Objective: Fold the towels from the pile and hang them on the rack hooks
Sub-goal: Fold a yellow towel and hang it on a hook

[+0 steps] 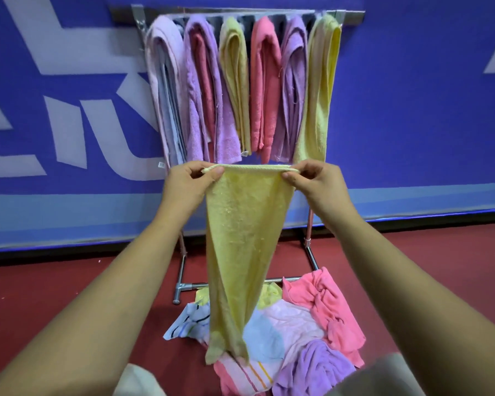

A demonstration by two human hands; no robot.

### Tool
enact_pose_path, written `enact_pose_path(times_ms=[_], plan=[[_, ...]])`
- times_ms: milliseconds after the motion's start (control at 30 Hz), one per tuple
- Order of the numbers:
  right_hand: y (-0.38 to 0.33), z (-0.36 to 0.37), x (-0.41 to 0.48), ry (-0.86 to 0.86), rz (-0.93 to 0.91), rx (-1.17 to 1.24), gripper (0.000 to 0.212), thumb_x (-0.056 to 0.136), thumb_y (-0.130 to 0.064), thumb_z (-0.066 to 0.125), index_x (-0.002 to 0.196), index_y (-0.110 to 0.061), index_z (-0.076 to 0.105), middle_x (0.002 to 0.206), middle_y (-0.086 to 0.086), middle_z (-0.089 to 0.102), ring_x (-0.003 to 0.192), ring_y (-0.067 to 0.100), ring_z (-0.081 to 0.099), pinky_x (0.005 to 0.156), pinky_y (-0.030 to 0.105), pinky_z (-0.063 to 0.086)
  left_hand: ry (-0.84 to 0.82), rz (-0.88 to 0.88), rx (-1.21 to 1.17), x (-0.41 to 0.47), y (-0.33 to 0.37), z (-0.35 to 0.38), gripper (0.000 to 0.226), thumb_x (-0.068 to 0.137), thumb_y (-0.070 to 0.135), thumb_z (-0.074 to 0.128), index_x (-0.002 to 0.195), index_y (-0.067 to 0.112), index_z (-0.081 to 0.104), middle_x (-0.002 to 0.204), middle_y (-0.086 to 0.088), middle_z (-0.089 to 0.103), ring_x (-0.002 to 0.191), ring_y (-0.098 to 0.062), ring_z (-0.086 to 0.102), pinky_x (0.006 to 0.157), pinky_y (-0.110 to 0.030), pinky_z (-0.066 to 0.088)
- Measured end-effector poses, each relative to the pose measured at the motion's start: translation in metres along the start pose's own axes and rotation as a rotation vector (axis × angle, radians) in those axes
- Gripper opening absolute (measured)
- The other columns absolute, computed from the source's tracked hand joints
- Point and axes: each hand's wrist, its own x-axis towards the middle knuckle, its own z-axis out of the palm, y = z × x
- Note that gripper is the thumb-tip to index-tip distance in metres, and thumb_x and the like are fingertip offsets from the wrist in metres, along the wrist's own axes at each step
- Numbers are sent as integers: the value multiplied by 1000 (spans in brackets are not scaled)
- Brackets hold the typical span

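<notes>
Light was bright, soft and even, seemingly from overhead, with no hard shadows; even the crumpled pile of coloured towels [297,315] threw barely any shade on the dull red floor [55,295]. The pale yellow terry towel [240,238] at centre was sharp enough to show its loops. The shiny metal top bar of the rack [352,17] looked smeared and soft, with dull glare. Wide-angle distortion bowed the lower edge of the blue wall banner [412,124] and stretched the bare left forearm [103,304] and bare right forearm [412,295] toward the corners. At the bottom edge, pale fabric [137,381] was blurred.
</notes>
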Motion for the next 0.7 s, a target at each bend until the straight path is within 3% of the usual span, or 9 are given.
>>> enact_pose_path(times_ms=[167, 300, 367, 467, 533, 700], plan=[[-90, -28, 30, 75, -81, 66, 9, 87, -8, 76, 87, 0, 71, 68, 2, 63, 62, 8, 56, 61, 25, 47, 21, 106, 10, 26, 97, -14, 4, 87, 19, 73, 84, 17, 74, 60, 15, 67, 59, 6, 58, 64, -11, 46], [-165, -62, 44, -34, -127, 455, 8, 89, -3, 71, 86, -3, 64, 72, 4, 65, 68, 15, 64, 68, 28, 53, -244, 51, -517, 45, 173, -38, 15, 85, 15, 68, 94, 4, 72, 87, -8, 73, 79, -17, 68, 76, -28, 56], [-177, -80, 45, -156, -73, 407, 11, 90, -2, 70, 81, -4, 63, 67, 2, 65, 63, 12, 64, 66, 24, 53, -318, 73, -356, 46, 183, -42, 12, 85, 17, 69, 90, 6, 74, 86, -9, 71, 79, -17, 67, 75, -27, 57], [-161, -95, 44, -178, -27, -19, 16, 81, -6, 80, 85, 1, 66, 70, 7, 66, 64, 13, 65, 74, 31, 56, -249, 113, 20, 45, 170, -37, 10, 86, 17, 73, 89, 7, 74, 83, -12, 71, 80, -19, 66, 86, -39, 58], [-153, -98, 44, -166, -14, -36, 19, 80, -7, 81, 89, 3, 67, 76, 11, 67, 71, 17, 67, 81, 36, 59, -241, 98, 46, 45, 164, -34, 10, 87, 18, 74, 90, 9, 75, 91, -17, 74, 87, -25, 70, 93, -47, 56], [-156, -103, 51, -183, -16, 116, 8, 85, -8, 76, 88, -3, 70, 81, 8, 68, 83, 21, 66, 95, 42, 55, -189, 107, -8, 47, 165, -34, 8, 86, 18, 74, 94, 21, 75, 91, -11, 75, 92, -26, 72, 90, -48, 57]])
